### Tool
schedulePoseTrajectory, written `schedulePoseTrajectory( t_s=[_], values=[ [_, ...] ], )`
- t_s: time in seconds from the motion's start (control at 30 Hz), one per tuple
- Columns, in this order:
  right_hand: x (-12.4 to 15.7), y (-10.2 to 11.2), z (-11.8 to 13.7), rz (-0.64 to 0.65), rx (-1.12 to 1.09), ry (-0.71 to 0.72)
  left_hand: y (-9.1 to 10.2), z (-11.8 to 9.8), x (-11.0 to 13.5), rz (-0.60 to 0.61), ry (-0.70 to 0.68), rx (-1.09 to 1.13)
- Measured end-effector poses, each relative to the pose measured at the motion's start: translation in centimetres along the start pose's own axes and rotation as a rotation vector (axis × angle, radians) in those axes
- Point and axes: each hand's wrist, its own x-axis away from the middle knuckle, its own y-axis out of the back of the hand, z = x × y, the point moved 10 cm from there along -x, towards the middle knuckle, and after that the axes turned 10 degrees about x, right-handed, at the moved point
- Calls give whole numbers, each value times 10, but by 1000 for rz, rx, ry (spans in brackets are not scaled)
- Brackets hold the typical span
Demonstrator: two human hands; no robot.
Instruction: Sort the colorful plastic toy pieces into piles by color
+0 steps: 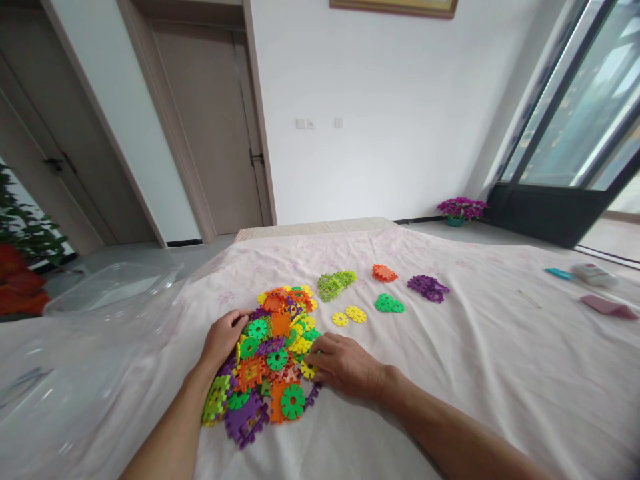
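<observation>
A heap of plastic building pieces [270, 343] lies on the cloth between my two hands. It mixes round notched discs and square interlocking plates in green, yellow, orange and purple. My left hand [226, 339] rests against the heap's left side, fingers bent and apart, with nothing visible in its grasp. At the right edge, the fingers of my right hand [345, 363] close on a yellow notched disc [309, 369]; the fingertips are partly hidden. Beyond the heap sit small sorted groups: lime-green pieces [335, 285], orange plates [384, 273], purple plates [429, 288], green discs [389, 303] and yellow discs [355, 314].
A pale patterned cloth [475, 373] covers the table. Clear plastic containers [115, 287] stand at the left. Toward the right edge lie a blue item [559, 273], a white packet [594, 275] and a pink cloth [609, 307]. Doors and a white wall are behind.
</observation>
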Motion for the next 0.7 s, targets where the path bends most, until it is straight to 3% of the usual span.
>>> schedulePoseTrajectory(
  t_s=[0.1, 0.17, 0.4, 0.57, 0.7],
  values=[
    [0, -1, 0, -41, -1, 0, 0, 0, 1, 4, 13, -16],
    [1, 1, -8, -101, -31, -72, 0, 0, 1, 7, 14, -28],
    [21, 12, -73, -274, -56, -478, -1, 1, 1, 6, 5, -35],
    [41, 19, -121, -293, 48, -697, 0, 1, 1, 4, 0, -27],
    [53, 29, -136, -333, 143, -809, 0, -1, 1, 0, -7, -23]
  ],
)
